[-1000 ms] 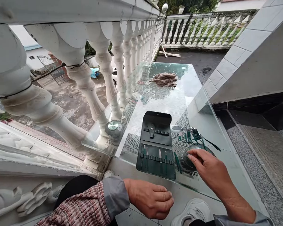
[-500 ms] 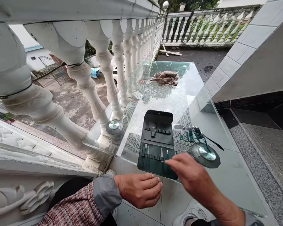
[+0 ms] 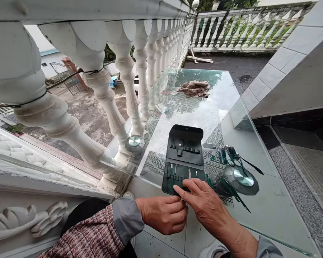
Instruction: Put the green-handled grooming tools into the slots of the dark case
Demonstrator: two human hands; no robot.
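Note:
A dark green tool case [image 3: 185,157] lies unfolded at the near edge of the glass table, with several slim metal-tipped tools [image 3: 190,173] in the loops of its lower half. My left hand [image 3: 164,215] is closed, fingers curled, just off the case's near edge. My right hand [image 3: 208,204] reaches over the case's lower right part, and its fingertips meet those of my left hand. Whatever lies between the fingertips is hidden. To the right on the glass rest nail clippers [image 3: 233,153], scissors [image 3: 234,163] and slender green tools [image 3: 235,193].
The glass table [image 3: 274,200] has round metal discs [image 3: 134,141] at its supports. A crumpled brown cloth [image 3: 194,88] lies toward its far end, near a small packet [image 3: 161,108]. White balusters [image 3: 102,89] line the left; a tiled stair wall [image 3: 282,68] rises at right.
My right hand has moved left and down to meet my left hand, uncovering slender green tools on the glass. My left hand stays near the case edge. The view has shifted slightly.

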